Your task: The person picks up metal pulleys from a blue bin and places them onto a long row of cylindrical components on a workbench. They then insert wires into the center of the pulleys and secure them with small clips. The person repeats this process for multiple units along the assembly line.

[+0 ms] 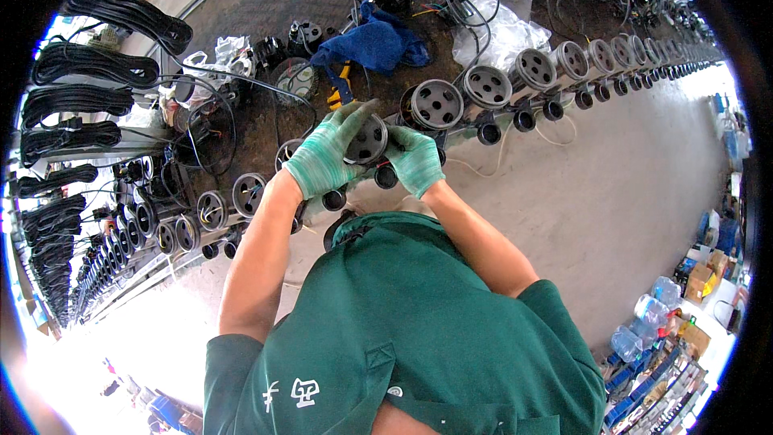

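Note:
Both my hands wear green-and-white gloves, darkened at the fingertips. A round grey housing (367,143) with several holes in its face sits between them at the bench's near edge. My left hand (324,155) grips its left side, fingers over the top rim and thumb low on the side. My right hand (418,159) curls against its right side, its fingertips partly hidden behind the rim. Below the housing a short black pipe end (386,176) sticks out toward me. Just right stands a similar grey housing (436,104), touched by neither hand.
A long row of like housings (536,69) runs along the bench edge both ways; those at left show wires inside. Behind my hands lie a blue cloth (374,42), a yellow-handled tool (341,87) and clear plastic bags (499,32). Coiled black cables (97,64) hang at far left.

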### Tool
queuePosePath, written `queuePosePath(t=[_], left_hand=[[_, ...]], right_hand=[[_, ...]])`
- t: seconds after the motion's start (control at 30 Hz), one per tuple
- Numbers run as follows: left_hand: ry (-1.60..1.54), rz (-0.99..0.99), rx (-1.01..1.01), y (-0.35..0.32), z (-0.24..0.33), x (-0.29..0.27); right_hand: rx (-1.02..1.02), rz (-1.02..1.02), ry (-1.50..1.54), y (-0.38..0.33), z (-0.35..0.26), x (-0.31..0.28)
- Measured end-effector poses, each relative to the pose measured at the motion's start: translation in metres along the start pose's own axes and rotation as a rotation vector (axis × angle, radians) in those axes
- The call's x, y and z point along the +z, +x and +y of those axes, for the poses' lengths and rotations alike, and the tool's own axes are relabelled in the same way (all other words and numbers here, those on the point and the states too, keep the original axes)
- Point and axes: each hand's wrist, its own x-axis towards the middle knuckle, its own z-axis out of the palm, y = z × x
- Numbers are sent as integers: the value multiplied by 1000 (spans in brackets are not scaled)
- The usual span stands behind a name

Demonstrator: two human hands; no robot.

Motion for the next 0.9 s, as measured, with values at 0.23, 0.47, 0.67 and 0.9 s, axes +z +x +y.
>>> queuePosePath(t=[0.23,0.47,0.67,0.9], left_hand=[[-48,-97,-6,8,-1,-7],[-19,-86,-25,8,-1,-5],[4,-108,-35,14,3,0],[101,-67,4,14,-3,10]], right_hand=[[-7,-91,52,-2,2,-9],[327,-77,285,-6,-9,-8],[105,123,292,-18,3,7],[48,104,-42,-13,-17,2]])
